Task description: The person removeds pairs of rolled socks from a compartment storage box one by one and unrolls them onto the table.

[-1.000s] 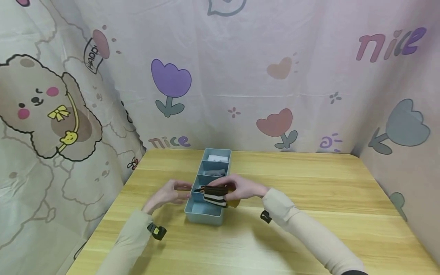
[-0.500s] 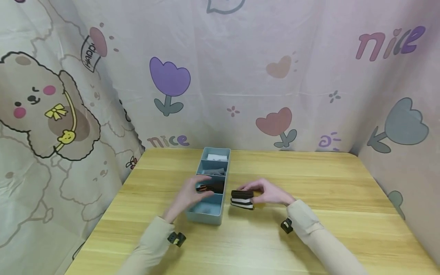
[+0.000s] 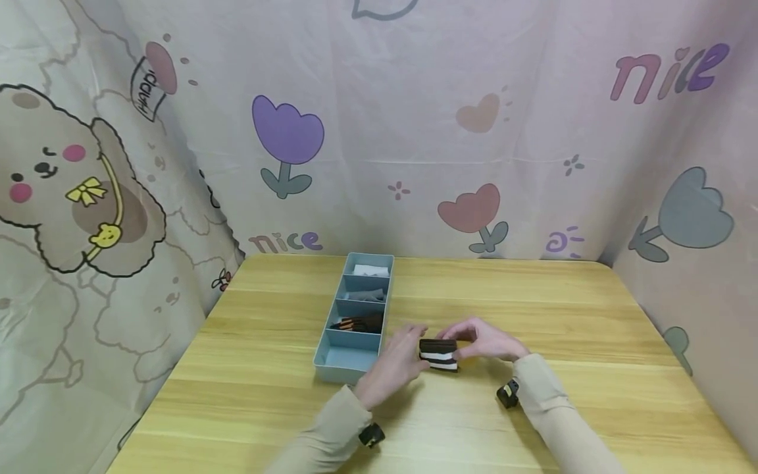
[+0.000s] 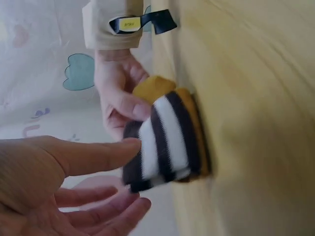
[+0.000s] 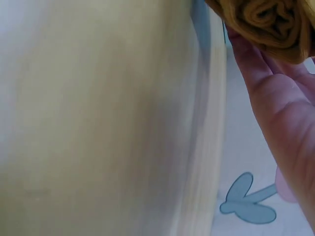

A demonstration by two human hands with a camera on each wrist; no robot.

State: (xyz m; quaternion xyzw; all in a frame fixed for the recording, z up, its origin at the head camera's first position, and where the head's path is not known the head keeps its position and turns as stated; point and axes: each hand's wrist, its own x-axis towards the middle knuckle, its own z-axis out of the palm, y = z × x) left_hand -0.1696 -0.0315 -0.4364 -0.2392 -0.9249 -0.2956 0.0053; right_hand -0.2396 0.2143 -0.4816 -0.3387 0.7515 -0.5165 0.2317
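A rolled sock bundle (image 3: 438,357), striped dark brown and white with mustard parts, is held low over the table by my right hand (image 3: 487,341). Its coiled mustard end (image 5: 275,24) shows in the right wrist view, against the fingers. My left hand (image 3: 392,366) reaches in from the other side, fingers spread and fairly straight. In the left wrist view the left thumb tip overlaps the striped side (image 4: 165,137), while the other left fingers lie below the bundle.
Left of the hands stands a blue-grey divided box (image 3: 349,375). From the back, its compartments hold a white folded cloth (image 3: 371,270), a grey one (image 3: 364,295) and a dark brown piece with orange stripes (image 3: 361,323); the front one is bare. A printed curtain (image 3: 379,131) hangs behind.
My right hand has carried the sock bundle from over the box to the right, onto the table side. My left hand has crossed rightward over the box to the bundle.
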